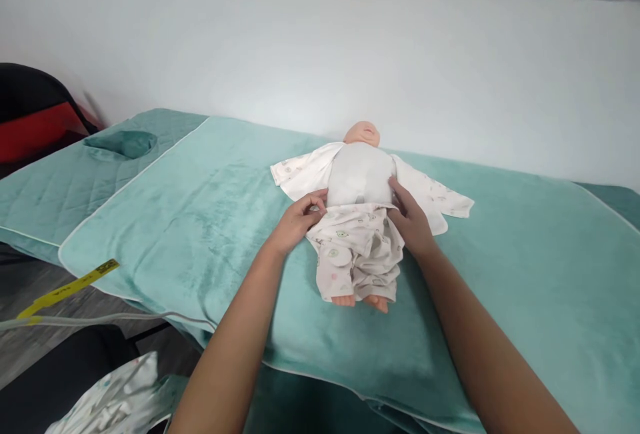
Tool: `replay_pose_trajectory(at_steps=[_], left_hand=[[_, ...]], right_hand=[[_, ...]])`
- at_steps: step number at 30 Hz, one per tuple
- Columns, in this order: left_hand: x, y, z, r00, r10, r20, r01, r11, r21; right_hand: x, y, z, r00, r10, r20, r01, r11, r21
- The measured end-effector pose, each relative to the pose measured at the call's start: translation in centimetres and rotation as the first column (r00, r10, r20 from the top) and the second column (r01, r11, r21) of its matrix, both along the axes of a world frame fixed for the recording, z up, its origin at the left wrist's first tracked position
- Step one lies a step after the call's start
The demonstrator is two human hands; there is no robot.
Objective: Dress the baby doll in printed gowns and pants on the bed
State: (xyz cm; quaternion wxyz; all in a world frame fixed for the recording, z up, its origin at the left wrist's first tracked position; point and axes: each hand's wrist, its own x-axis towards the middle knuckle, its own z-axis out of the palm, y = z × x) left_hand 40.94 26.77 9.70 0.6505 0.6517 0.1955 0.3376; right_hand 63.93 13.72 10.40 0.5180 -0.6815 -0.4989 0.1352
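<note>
A baby doll lies on its back on the green cover, its head toward the wall and its bare feet toward me. A white patterned top is spread open beneath its grey-white torso, sleeves out to both sides. Patterned trousers cover its legs up to the waist. At the left end of the waistband, my left hand pinches the cloth with closed fingers. My right hand is closed on the waistband's right side, fingertips against the torso; part of its grip is hidden.
The green velvety cover lies over a massage bed with a face hole at the left. A yellow tag and a pale cable are near the front edge. Patterned cloth rests on a black chair. A white wall stands behind.
</note>
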Motion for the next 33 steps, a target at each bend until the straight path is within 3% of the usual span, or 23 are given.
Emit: replay_pose_trajectory(at_steps=[14, 20, 23, 26, 30, 33], left_hand=[[0.0, 0.1, 0.1, 0.995, -0.008, 0.103, 0.034, 0.967, -0.251], [0.7, 0.4, 0.1, 0.995, 0.044, 0.095, -0.017, 0.964, -0.266], [1.3, 0.7, 0.3, 0.994, 0.102, 0.041, -0.092, 0.975, -0.204], [1.8, 1.0, 1.0, 0.980, 0.181, -0.086, -0.184, 0.983, -0.023], [2.7, 2.3, 2.4, 0.902, 0.351, -0.253, -0.276, 0.917, 0.288], [4.3, 4.1, 2.6, 0.879, 0.377, -0.294, -0.254, 0.890, 0.379]], right_hand=[[-0.7, -0.5, 0.1, 0.989, -0.040, -0.143, 0.046, 0.998, 0.036], [-0.7, -0.4, 0.2, 0.982, -0.070, -0.176, 0.079, 0.996, 0.040], [-0.5, -0.4, 0.1, 0.977, -0.087, -0.197, 0.094, 0.995, 0.027], [-0.2, -0.4, -0.1, 0.976, -0.089, -0.197, 0.097, 0.995, 0.034], [0.0, -0.3, -0.1, 0.982, -0.110, -0.155, 0.114, 0.993, 0.016], [0.2, -0.1, 0.1, 0.989, -0.135, -0.068, 0.134, 0.991, -0.013]])
